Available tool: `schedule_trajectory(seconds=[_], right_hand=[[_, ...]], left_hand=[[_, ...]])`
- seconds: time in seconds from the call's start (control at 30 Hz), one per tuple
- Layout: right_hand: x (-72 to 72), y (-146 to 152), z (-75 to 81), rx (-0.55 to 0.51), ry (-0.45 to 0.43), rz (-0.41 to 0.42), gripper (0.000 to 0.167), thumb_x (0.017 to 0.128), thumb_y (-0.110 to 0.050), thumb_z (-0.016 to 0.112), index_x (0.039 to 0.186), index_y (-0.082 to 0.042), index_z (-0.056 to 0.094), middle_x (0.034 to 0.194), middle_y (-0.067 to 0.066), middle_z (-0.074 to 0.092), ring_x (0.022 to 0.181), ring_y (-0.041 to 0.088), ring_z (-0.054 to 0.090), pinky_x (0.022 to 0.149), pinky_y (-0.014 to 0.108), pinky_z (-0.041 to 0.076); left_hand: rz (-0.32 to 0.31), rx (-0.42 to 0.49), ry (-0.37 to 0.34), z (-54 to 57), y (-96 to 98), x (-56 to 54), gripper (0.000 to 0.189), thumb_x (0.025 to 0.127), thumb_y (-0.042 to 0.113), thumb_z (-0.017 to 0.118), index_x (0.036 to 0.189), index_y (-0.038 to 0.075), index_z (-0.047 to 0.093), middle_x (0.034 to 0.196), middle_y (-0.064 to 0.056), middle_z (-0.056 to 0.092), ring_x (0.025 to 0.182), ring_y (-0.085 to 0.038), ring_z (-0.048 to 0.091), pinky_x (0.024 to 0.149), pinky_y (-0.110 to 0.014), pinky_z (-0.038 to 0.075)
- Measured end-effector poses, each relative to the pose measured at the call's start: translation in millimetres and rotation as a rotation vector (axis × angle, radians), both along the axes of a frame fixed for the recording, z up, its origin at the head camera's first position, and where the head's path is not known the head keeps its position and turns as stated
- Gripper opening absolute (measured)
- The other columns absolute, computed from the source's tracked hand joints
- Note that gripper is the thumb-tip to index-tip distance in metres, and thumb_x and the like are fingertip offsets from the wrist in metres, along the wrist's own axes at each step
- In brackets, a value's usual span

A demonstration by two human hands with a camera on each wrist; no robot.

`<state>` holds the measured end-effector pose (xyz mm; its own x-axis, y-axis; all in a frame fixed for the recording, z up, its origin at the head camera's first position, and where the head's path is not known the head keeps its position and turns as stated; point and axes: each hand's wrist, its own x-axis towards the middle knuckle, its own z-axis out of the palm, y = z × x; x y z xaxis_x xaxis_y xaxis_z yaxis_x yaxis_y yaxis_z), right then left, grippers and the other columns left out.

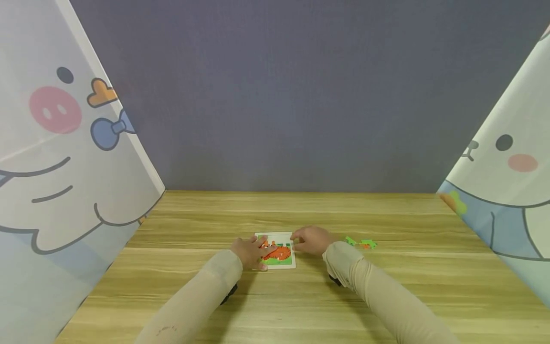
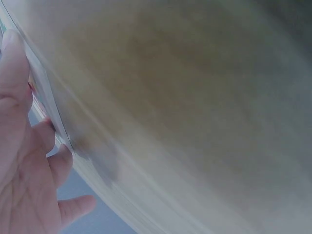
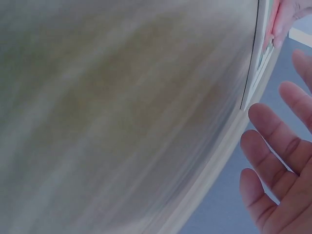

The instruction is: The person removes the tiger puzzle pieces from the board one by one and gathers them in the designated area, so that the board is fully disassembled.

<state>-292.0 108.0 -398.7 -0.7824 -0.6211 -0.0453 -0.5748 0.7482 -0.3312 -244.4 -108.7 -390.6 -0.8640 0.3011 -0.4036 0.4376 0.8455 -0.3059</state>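
A small jigsaw puzzle in a white tray (image 1: 278,237) lies on the table, its picture an orange striped animal (image 1: 281,253) over green ground. My left hand (image 1: 250,253) rests on the tray's left part with fingers spread over the picture, hiding some of it. At the right edge is my right hand (image 1: 312,240), fingertips close to the rim. The right wrist view shows those fingers (image 3: 265,151) loosely bent and holding nothing. In the left wrist view the thumb (image 2: 13,68) overlaps the tray's edge.
Several loose green and orange puzzle pieces (image 1: 367,243) lie on the wooden table (image 1: 283,306), right of my right hand. A grey panel (image 1: 275,95) rises behind the table. Side walls with cartoon animals (image 1: 56,110) flank it.
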Motion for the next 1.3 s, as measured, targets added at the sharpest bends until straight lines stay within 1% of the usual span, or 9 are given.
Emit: schedule_trajectory(seconds=[0.17,0.33,0.47,0.7,0.9,1.07,1.23,1.3], right_hand=[[1.0,-1.2,-0.8,-0.005,0.001,0.021,0.029,0.093,-0.023,0.071,0.118,-0.006,0.072,0.085,-0.003,0.067,0.07,0.006,0.053,0.07,0.032,0.05],[0.4,-2.6,-3.4,-0.012,0.013,0.051,0.027,0.094,-0.02,0.069,0.118,-0.006,0.072,0.081,-0.004,0.065,0.066,0.005,0.05,0.071,0.032,0.05],[0.7,-3.8,-4.1,-0.003,0.021,0.055,0.024,0.095,-0.017,0.068,0.116,-0.006,0.073,0.079,-0.004,0.065,0.065,0.004,0.05,0.07,0.032,0.05],[2.1,-4.2,-4.0,-0.002,-0.002,0.045,0.022,0.096,-0.015,0.067,0.114,-0.006,0.074,0.079,-0.003,0.066,0.064,0.006,0.051,0.067,0.031,0.049],[2.1,-4.9,-4.8,0.012,-0.02,0.032,0.022,0.095,-0.017,0.068,0.114,-0.008,0.074,0.088,0.0,0.071,0.073,0.009,0.06,0.071,0.033,0.052],[2.4,-6.4,-5.2,0.025,-0.026,0.044,0.024,0.094,-0.019,0.069,0.115,-0.006,0.074,0.089,0.0,0.071,0.075,0.01,0.061,0.073,0.032,0.053],[2.1,-9.1,-4.5,0.078,-0.056,0.053,0.035,0.092,-0.016,0.072,0.124,-0.003,0.069,0.079,0.001,0.065,0.067,0.009,0.05,0.072,0.031,0.048],[2.0,-10.5,-4.0,0.098,-0.076,0.04,0.039,0.092,-0.016,0.072,0.128,-0.003,0.067,0.082,0.003,0.066,0.068,0.009,0.049,0.074,0.032,0.048]], left_hand=[[0.001,-0.006,-0.003,-0.7,0.4,-0.3,0.07,0.092,0.066,0.043,0.156,0.049,0.02,0.164,0.013,0.021,0.147,-0.011,0.029,0.109,-0.041,0.041],[0.0,-0.013,0.0,-0.8,0.5,-0.5,0.071,0.091,0.066,0.043,0.156,0.05,0.02,0.164,0.013,0.021,0.147,-0.011,0.03,0.108,-0.04,0.042],[-0.004,-0.009,0.001,-0.4,0.3,-0.6,0.071,0.091,0.066,0.042,0.156,0.049,0.02,0.164,0.013,0.021,0.147,-0.01,0.03,0.107,-0.039,0.043],[-0.012,0.011,0.002,-0.1,-2.1,0.0,0.07,0.092,0.065,0.043,0.156,0.048,0.022,0.164,0.012,0.022,0.147,-0.012,0.03,0.108,-0.041,0.042],[-0.008,0.066,-0.008,0.9,-6.0,0.7,0.069,0.093,0.063,0.046,0.156,0.046,0.024,0.164,0.01,0.023,0.147,-0.015,0.03,0.109,-0.042,0.041],[-0.004,0.093,-0.01,3.4,-6.5,2.7,0.068,0.093,0.062,0.047,0.156,0.046,0.025,0.164,0.009,0.024,0.147,-0.015,0.03,0.109,-0.043,0.041],[0.001,0.117,-0.014,2.2,-7.3,2.8,0.068,0.093,0.061,0.048,0.155,0.045,0.028,0.164,0.009,0.025,0.147,-0.016,0.03,0.109,-0.042,0.041],[0.001,0.126,-0.014,1.6,-7.5,3.0,0.067,0.093,0.061,0.049,0.155,0.045,0.029,0.163,0.008,0.027,0.147,-0.016,0.031,0.109,-0.043,0.041]])
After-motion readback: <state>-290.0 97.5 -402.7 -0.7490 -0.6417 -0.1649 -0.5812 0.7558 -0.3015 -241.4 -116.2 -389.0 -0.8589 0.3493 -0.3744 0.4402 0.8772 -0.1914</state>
